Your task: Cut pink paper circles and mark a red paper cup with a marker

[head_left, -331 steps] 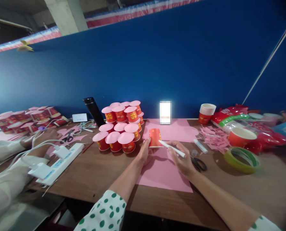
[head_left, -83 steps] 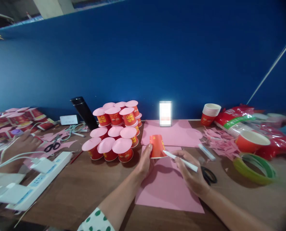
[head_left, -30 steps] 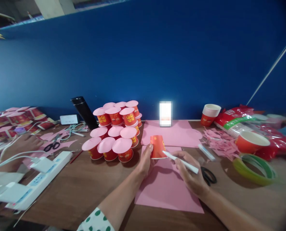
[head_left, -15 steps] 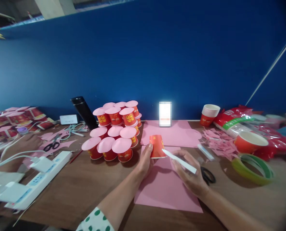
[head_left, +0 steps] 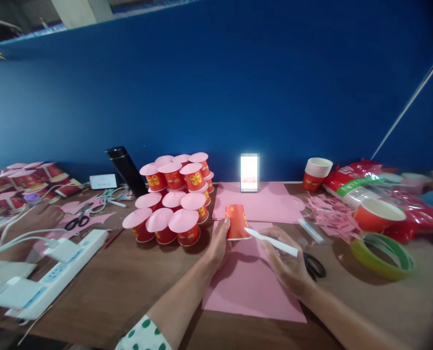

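Observation:
In the head view my left hand [head_left: 219, 241] grips a red paper cup [head_left: 236, 219] by its left side; the cup has yellow print. My right hand [head_left: 285, 260] holds a slim white pen [head_left: 277, 243], slanted, its tip at the cup's lower right edge. Whether the tip touches the cup I cannot tell. Below both hands lies a sheet of pink paper [head_left: 255, 296]. Black-handled scissors [head_left: 315, 266] lie partly hidden behind my right hand.
At left stand stacked red cups topped with pink discs [head_left: 183, 221], a black flask [head_left: 126, 170] and a power strip [head_left: 61, 277]. Another person's hand [head_left: 37, 221] is farther left. Rightward are pink scraps [head_left: 333, 216], green tape [head_left: 382, 257] and a cup stack [head_left: 316, 174].
The white pen now lies flatter in my right hand, its tip slightly lower along the cup's edge. The cup stays in my left hand with hardly any shift.

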Tool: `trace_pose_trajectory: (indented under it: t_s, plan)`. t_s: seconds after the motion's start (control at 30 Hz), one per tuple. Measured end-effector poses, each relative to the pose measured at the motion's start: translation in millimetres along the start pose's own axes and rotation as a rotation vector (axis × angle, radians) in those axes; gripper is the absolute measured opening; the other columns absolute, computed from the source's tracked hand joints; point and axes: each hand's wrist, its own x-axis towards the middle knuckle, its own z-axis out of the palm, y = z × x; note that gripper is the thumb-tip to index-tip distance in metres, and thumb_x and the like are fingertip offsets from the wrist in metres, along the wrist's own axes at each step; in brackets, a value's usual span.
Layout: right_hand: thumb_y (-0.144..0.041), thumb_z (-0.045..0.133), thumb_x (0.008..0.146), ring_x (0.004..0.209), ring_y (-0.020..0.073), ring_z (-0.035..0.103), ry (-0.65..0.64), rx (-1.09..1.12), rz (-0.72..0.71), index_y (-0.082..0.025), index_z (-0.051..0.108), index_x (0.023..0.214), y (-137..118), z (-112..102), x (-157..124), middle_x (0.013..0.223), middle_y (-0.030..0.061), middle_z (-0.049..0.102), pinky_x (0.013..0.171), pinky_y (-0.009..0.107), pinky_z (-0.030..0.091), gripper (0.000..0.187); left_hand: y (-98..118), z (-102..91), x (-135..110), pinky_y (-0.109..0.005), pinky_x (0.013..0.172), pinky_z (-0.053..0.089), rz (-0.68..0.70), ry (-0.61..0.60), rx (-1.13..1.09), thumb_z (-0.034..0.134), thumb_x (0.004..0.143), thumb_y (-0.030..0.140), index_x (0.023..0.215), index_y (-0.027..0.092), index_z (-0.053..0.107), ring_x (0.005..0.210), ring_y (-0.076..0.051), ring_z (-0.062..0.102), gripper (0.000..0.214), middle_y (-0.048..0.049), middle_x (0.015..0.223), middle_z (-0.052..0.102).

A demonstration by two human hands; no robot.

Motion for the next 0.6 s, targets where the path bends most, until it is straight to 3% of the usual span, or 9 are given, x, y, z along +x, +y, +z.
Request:
trace_pose_trajectory:
  t_s: [0.13,0.33,0.6]
  plan:
    - [-0.028,0.057,0.088,0.066,0.0154,0.057,-0.016,0.039,0.096,-0.02,0.062,0.097,4.0,0.0,-4.1,0.082,0.0039,0.062,0.065,0.03,0.051,0.013,0.7,-0.5,0.1,-0.037,0.095,0.046,0.002,-0.023,-0.004,0.066,0.08,0.042,0.095,0.018,0.062,0.1,-0.021,0.063,0.029,-0.0055,0.099,0.068]
    - [-0.03,0.054,0.089,0.07,0.0159,0.057,-0.004,0.037,0.075,-0.021,0.062,0.096,2.0,-0.6,-4.2,0.082,0.0035,0.061,0.063,0.028,0.049,0.014,1.0,-0.1,0.8,-0.04,0.098,0.046,0.007,-0.014,0.001,0.063,0.083,0.042,0.099,0.017,0.061,0.104,-0.022,0.062,0.03,-0.0078,0.103,0.069]
    - [-0.036,0.052,0.091,0.057,0.0127,0.053,0.014,0.051,0.146,-0.02,0.06,0.097,3.3,-1.0,-5.1,0.069,-0.0001,0.058,0.051,0.024,0.045,0.019,1.8,2.5,0.0,-0.043,0.1,0.046,-0.003,0.026,-0.033,0.066,0.081,0.041,0.101,0.016,0.063,0.103,-0.024,0.064,0.033,-0.0093,0.103,0.07]
